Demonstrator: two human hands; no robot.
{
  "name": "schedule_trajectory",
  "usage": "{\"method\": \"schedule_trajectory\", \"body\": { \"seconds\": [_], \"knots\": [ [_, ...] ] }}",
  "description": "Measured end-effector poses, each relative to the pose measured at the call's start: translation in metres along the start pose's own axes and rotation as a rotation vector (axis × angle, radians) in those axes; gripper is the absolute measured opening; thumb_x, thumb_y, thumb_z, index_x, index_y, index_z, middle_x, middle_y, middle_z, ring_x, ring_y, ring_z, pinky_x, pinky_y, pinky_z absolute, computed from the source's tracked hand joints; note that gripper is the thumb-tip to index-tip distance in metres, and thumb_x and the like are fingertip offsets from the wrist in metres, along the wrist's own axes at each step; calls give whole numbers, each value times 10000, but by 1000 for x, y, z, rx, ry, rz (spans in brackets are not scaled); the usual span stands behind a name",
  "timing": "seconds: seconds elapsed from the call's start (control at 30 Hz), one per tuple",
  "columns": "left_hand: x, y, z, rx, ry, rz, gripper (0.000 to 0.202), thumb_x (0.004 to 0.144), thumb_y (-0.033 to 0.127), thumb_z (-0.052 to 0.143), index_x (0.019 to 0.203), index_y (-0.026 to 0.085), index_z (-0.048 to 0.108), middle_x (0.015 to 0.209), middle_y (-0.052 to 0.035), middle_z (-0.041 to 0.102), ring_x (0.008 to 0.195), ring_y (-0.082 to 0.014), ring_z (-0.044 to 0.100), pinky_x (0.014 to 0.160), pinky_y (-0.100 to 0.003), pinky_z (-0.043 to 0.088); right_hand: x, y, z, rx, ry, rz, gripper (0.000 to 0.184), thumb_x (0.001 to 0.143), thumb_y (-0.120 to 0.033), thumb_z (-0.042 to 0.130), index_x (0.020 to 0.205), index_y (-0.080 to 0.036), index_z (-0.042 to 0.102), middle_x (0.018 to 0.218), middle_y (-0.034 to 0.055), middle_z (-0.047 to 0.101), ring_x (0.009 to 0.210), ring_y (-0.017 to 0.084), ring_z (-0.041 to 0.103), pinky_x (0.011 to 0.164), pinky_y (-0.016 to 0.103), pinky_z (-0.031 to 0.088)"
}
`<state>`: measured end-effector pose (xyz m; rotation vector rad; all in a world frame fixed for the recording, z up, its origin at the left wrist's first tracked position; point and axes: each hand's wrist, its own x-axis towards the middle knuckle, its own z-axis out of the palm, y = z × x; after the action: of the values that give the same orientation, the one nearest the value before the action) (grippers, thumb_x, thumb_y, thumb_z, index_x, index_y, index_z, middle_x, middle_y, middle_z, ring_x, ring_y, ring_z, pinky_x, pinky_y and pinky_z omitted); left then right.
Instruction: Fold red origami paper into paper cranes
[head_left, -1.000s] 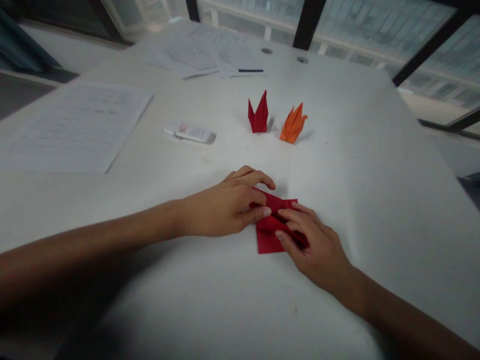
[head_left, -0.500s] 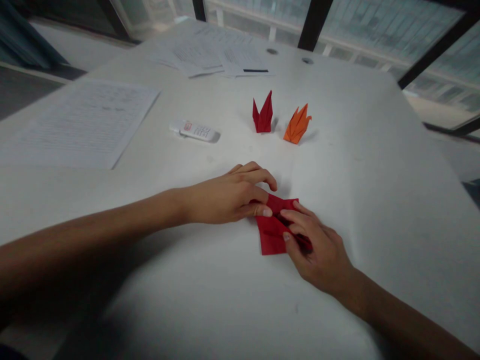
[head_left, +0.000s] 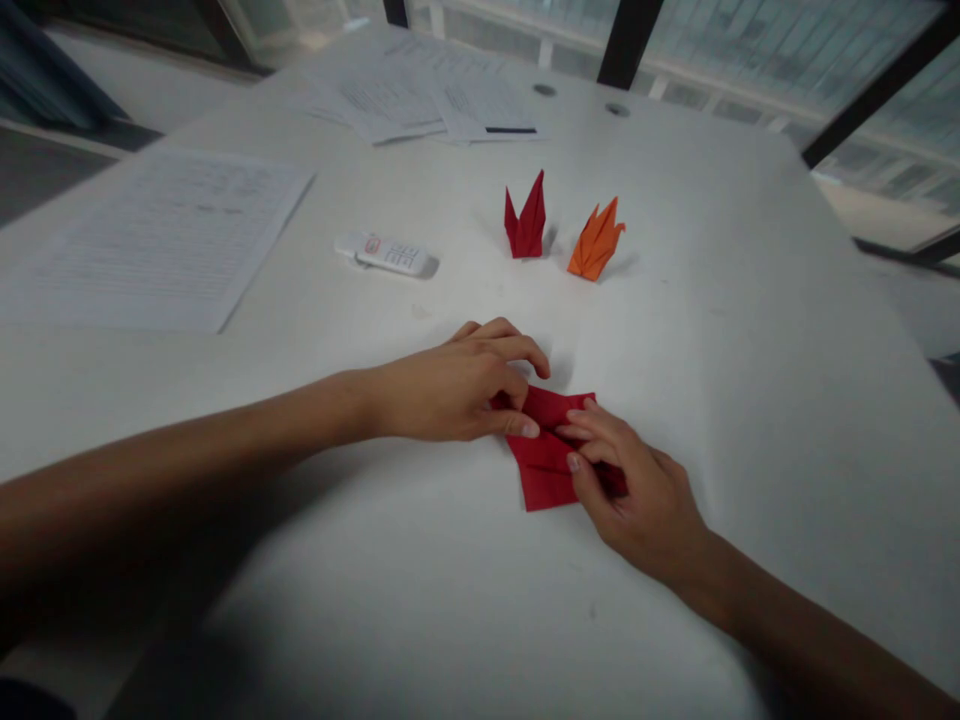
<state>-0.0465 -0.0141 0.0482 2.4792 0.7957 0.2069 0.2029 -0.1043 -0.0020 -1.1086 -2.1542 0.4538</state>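
Observation:
A red sheet of folded paper (head_left: 546, 488) lies on the white table, creased and partly raised in its middle. My left hand (head_left: 480, 385) grips its upper left part between thumb and index finger, while the other fingers curl above the table. On the right side, my right hand (head_left: 637, 490) has thumb and fingers closed on a fold of the same paper. Its right part is hidden under that hand. Beyond my hands stand a red origami figure (head_left: 526, 225) with two points and an orange origami figure (head_left: 596, 245) with several points.
A white tube-shaped item (head_left: 390, 254) with printed characters lies left of the figures. A printed sheet (head_left: 172, 240) covers the table's left side. More papers (head_left: 405, 100) lie at the far end, near two round table holes and the window.
My left hand has shifted slightly left on the red paper, and the right fingers have drawn a little closer together. The view has tilted slightly; the standing figures have stayed put.

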Motion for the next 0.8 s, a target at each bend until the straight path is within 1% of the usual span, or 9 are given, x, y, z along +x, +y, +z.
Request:
{"method": "schedule_trajectory", "body": {
  "seconds": [0.1,0.17,0.27,0.37,0.43,0.57,0.67,0.73,0.8],
  "knots": [
    [0,-3,1,26,59,-28,325,946,429,685,744,176,711,1361,-75,628,1251,-299,527,1070,-442,379,2,-1,0,-20,2,-36,373,953,-102,557,1306,-222,572,1011,56,771,1094,242,729,1087,504,558],
    [0,-5,2,11,72,-28,278,934,380,699,759,167,666,1306,-85,646,1147,-263,587,1021,-408,418,4,-2,-1,-35,-22,-79,306,939,-85,569,1203,-222,641,1101,88,736,1108,249,697,1073,506,555],
    [0,-7,4,6,78,-32,134,924,304,699,941,178,657,1223,-87,661,1056,-236,614,974,-376,449,4,-3,-2,-47,-77,-84,203,918,-106,613,1053,-217,717,1180,119,673,1125,272,647,1008,500,571],
    [0,-11,8,49,97,-55,278,905,268,715,1156,189,626,1223,-89,655,1120,-259,588,1003,-387,442,4,-4,-2,-53,-103,-82,159,900,-132,646,1006,-215,731,1231,123,663,1146,295,622,1001,524,552],
    [0,-16,10,75,104,-51,313,915,265,704,1207,193,617,1254,-94,649,1153,-267,567,1027,-400,428,4,-4,-3,-56,-110,-109,160,895,-124,643,998,-215,725,1208,112,690,1136,295,627,1007,532,538],
    [1,-33,9,58,135,-25,243,936,266,665,1167,192,659,1228,-103,657,1144,-261,549,1028,-389,422,4,-3,-3,-83,-123,-168,159,899,-116,638,998,-213,717,1100,86,748,1079,282,646,998,522,534],
    [1,-43,3,-1,137,-10,186,926,332,683,1047,191,699,1126,-95,670,1094,-244,567,1018,-363,417,4,-2,-3,-103,-136,-168,147,901,-118,646,1002,-202,711,1080,83,756,1063,277,644,1006,517,526],
    [1,-45,-2,-53,105,-21,182,926,351,678,1009,191,704,1065,-80,676,1025,-219,589,973,-334,431,4,-2,-2,-111,-139,-155,129,904,-120,648,990,-197,707,1082,85,752,1057,273,637,1001,512,522],
    [1,-43,-6,-100,69,-63,180,933,330,647,1032,187,696,1017,-63,677,944,-190,607,890,-298,450,4,-2,-2,-110,-141,-138,116,912,-124,644,980,-198,703,1083,84,745,1051,271,629,986,506,519]
  ]
}}
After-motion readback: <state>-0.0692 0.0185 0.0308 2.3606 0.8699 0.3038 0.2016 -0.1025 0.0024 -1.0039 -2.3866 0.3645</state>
